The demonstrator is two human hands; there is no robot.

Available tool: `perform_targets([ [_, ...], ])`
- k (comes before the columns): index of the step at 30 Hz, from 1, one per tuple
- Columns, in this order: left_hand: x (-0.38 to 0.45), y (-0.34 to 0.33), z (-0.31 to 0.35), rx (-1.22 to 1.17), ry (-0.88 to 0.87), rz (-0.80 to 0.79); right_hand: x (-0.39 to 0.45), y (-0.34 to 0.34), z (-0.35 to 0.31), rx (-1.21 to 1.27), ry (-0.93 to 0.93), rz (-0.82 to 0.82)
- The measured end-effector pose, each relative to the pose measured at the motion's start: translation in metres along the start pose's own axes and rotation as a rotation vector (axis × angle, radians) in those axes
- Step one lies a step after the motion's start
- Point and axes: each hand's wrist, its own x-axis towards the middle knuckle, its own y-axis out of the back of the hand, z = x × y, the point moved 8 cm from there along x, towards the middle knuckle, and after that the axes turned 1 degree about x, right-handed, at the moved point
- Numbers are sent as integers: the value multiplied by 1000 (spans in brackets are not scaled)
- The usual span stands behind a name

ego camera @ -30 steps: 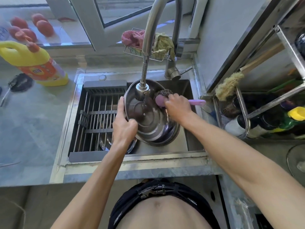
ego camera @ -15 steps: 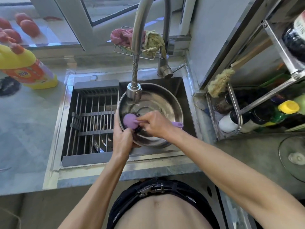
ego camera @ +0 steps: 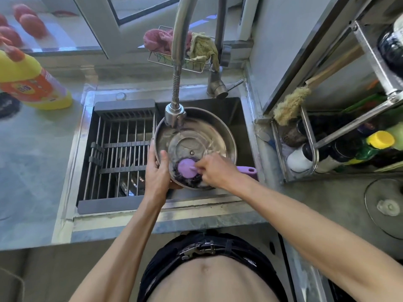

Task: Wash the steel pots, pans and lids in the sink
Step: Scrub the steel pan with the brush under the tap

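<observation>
Scrub step. Left hand (ego camera: 157,171) grips the rim of the steel lid (ego camera: 195,147), tilted over the sink (ego camera: 244,131) under the faucet (ego camera: 175,114). Right hand (ego camera: 214,170) holds the purple-handled scourer (ego camera: 187,171) against its near inside edge. Next, probably: rotate lid, scrub the rest, rinse.

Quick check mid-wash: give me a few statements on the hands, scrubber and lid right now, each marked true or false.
1. The left hand grips the steel lid's rim. True.
2. The right hand holds a yellow sponge. False: it holds a purple-handled scrubber.
3. The scrubber rests on the drying rack. False: it presses against the lid's near edge.
4. The faucet head hangs over the lid. True.
</observation>
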Motion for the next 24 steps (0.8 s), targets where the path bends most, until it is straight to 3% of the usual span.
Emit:
perform_targets([
  [4,9,-8,-11,-34,41,-30,34,23,-13,8,64,141],
  [10,21,-3,6,-126,13,46,62,84,4,-230,-36,284],
  [14,33,11,18,-129,-48,127,49,73,12,-317,-131,105],
  [18,41,1,17,-67,-96,97,23,25,-13,-118,-37,-67],
  [24,35,-15,5,-48,-102,47,75,56,-22,-64,37,201],
])
